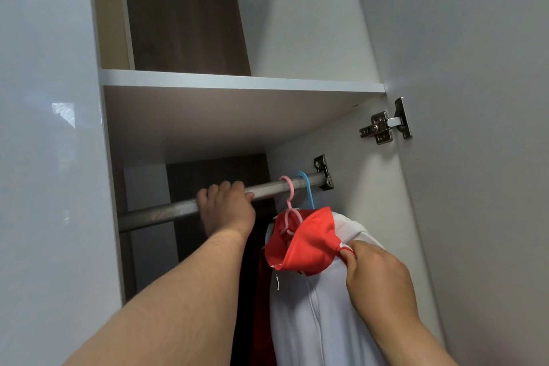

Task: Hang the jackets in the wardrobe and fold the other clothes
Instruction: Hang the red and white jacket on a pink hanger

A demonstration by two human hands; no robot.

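Risk: left hand point(227, 202) grips the rail point(166, 212) — your right hand point(375, 272), pinching the hood point(309, 244), could tug the hanger point(289, 196) off.

Left of the left hand's point(227, 208) fingers, curled over the rail point(160, 215), the rail lies open. Right of them a pink hanger point(292, 190) and blue hanger point(308, 189) crowd it. The shelf point(237, 82) caps the room above. Beside the right hand's point(377, 273) fingers, the pinched red hood point(309, 244) and white jacket point(320, 321) fill the space.

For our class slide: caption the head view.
Left hand grips the wardrobe rail; right hand pinches the red hood of a hanging white jacket.
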